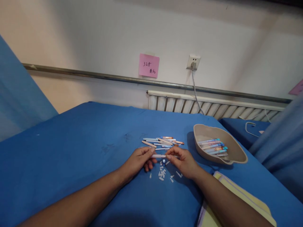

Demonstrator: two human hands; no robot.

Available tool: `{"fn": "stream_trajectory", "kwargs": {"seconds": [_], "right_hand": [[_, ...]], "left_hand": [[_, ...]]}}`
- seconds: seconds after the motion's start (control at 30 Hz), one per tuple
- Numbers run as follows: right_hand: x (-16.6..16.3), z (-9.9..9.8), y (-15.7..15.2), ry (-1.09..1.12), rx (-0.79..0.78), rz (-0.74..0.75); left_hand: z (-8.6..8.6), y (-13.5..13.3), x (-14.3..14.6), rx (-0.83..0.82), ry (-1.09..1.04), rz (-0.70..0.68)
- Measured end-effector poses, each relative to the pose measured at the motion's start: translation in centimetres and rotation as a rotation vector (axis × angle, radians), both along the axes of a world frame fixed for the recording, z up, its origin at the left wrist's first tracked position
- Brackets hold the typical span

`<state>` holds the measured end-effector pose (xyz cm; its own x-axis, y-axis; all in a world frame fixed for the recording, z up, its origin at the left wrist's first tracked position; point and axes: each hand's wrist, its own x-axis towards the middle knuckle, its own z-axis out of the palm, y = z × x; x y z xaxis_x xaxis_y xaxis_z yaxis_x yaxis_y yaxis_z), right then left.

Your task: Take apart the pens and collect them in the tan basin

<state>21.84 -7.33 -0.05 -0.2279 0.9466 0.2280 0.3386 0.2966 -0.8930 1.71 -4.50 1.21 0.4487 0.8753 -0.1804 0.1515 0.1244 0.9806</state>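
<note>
Both of my hands pinch one pale pink pen point(159, 155) held level just above the blue table point(78, 148). My left hand point(139, 160) grips its left end and my right hand point(183, 161) grips its right end, fingers closed. Under the pen lie several small white caps or tips point(163, 174) and a tiny blue piece point(163, 161). Just beyond my hands is a loose pile of pens and pen parts point(163, 142).
A beige tray point(233, 153) at the right holds several assembled pens point(214, 147). A yellow-and-white cloth point(239, 195) lies at the near right edge. A radiator, a wall socket with a cable and a pink note sit behind the table.
</note>
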Motion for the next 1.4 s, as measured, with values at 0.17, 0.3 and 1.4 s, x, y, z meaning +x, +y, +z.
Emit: {"fn": "stream_trajectory", "kwargs": {"seconds": [0.17, 0.3, 1.4], "right_hand": [[0.1, -0.2, 0.1, -0.032, 0.018, 0.007], [0.1, -0.1, 0.1, -0.037, 0.016, 0.001], [0.4, -0.2, 0.4, -0.092, 0.088, -0.04]], "left_hand": [[0.1, 0.0, 0.0, 0.114, -0.095, 0.031], [0.1, -0.1, 0.0, 0.021, -0.065, 0.027], [-0.8, 0.5, -0.3, 0.077, -0.054, 0.072]]}}
